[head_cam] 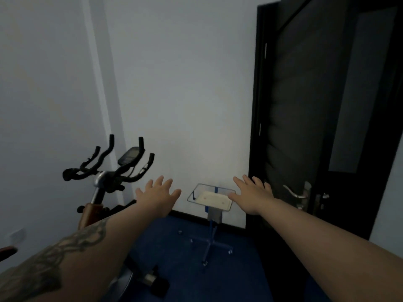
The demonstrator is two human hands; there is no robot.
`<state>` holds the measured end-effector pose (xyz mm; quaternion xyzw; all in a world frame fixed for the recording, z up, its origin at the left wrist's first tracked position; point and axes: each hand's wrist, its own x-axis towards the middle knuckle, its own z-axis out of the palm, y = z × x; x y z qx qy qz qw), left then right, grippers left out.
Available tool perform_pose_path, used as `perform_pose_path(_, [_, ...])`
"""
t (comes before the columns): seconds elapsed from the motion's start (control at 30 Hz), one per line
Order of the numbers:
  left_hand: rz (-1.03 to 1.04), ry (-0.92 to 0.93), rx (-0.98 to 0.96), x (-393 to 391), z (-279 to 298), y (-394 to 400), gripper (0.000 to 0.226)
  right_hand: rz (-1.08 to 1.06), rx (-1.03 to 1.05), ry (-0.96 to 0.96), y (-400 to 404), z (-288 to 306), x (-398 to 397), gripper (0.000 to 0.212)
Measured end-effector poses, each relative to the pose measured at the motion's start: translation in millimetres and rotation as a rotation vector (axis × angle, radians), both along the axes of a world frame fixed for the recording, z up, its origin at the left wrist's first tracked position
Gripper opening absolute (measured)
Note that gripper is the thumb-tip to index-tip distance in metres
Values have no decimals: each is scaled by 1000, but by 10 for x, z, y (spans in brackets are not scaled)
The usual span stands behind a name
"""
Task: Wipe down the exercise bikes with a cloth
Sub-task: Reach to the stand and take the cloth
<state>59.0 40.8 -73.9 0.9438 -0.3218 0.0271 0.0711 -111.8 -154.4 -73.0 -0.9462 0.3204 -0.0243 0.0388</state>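
Note:
An exercise bike (109, 171) with black handlebars and a small console stands at the left, by the white wall. My left hand (158, 195) is stretched forward with fingers spread, empty, just right of the handlebars. My right hand (253, 194) is also stretched out, fingers apart and empty, over the right edge of a clear tray (210, 198) on a blue wheeled stand. A pale flat thing lies in the tray; whether it is the cloth I cannot tell.
A black door (305, 118) with a silver lever handle (294, 194) stands open at the right. The stand's wheeled base (209, 245) rests on blue floor near the wall. Part of a reddish object (6, 252) shows at the far left edge.

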Motion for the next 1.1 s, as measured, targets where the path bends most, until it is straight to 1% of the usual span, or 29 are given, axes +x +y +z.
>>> perform_pose_path(0.17, [-25,28,60,184,-271,-236,61,-48,34,57,-225,-256,85,69])
perform_pose_path(0.3, [-54,46,39,341,-389,-659,62,-74,50,54,-612,-382,308,68])
perform_pose_path(0.43, [-58,51,27,586,-544,-1252,61,-49,60,51,-1109,-556,660,68])
perform_pose_path(0.63, [-80,148,-2,926,-903,-2305,59,-4,123,73,-1919,-889,1203,67])
perform_pose_path(0.73, [-91,181,-18,1081,-1131,-2726,57,45,70,122,-2286,-1079,1449,67])
perform_pose_path(0.83, [-83,212,-20,1251,-1357,-2962,59,81,50,143,-2548,-1288,1685,66])
perform_pose_path(0.97, [-50,252,18,1619,-1645,-3197,62,99,109,195,-2808,-1582,2038,67])
perform_pose_path(1.1, [-63,263,78,2137,-1906,-3433,62,102,144,201,-3109,-1873,2514,67])
